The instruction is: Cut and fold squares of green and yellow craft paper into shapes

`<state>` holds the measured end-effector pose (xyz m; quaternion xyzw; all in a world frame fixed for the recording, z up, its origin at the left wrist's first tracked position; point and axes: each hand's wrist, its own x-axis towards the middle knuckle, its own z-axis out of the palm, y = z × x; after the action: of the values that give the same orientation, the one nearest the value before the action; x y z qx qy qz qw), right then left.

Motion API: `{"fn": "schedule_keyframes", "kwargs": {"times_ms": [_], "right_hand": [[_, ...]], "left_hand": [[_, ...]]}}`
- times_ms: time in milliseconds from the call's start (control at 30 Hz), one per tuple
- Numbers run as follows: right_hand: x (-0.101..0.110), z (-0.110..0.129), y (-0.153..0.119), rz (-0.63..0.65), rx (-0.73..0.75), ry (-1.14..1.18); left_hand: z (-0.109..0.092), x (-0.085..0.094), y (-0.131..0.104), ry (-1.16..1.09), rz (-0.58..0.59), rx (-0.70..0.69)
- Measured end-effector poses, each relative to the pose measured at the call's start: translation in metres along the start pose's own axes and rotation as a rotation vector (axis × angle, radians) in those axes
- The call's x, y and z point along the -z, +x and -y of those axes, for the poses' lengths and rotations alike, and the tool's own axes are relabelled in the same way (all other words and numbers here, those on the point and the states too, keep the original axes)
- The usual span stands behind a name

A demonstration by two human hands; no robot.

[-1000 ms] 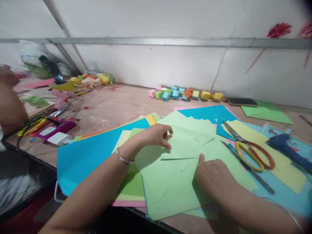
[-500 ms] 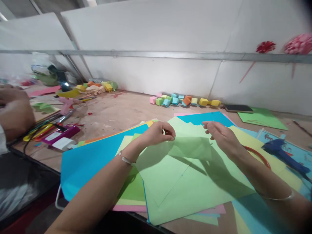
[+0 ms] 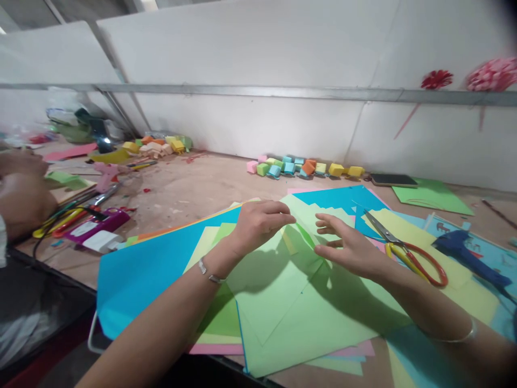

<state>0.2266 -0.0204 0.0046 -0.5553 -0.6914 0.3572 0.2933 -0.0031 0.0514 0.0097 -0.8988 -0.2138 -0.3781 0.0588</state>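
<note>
Green paper piece slants toward five o'clock from the closed pinch of the left hand, above pale-green sheets. Right hand, fingers apart, sits at four o'clock from that pinch; thumb nearest paper, contact unclear.
</note>
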Motion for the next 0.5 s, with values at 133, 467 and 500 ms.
{"fn": "schedule_keyframes", "kwargs": {"times_ms": [133,467,500], "right_hand": [[-0.002,0.0,0.001,0.014,-0.042,0.043],[0.001,-0.015,0.01,-0.229,0.013,-0.402],[0.0,-0.016,0.01,-0.223,0.04,-0.394]], "left_hand": [[-0.002,0.0,0.002,0.016,0.077,0.048],[0.008,0.004,0.004,-0.169,0.318,0.128],[0.008,0.004,0.004,-0.134,0.356,0.171]]}}
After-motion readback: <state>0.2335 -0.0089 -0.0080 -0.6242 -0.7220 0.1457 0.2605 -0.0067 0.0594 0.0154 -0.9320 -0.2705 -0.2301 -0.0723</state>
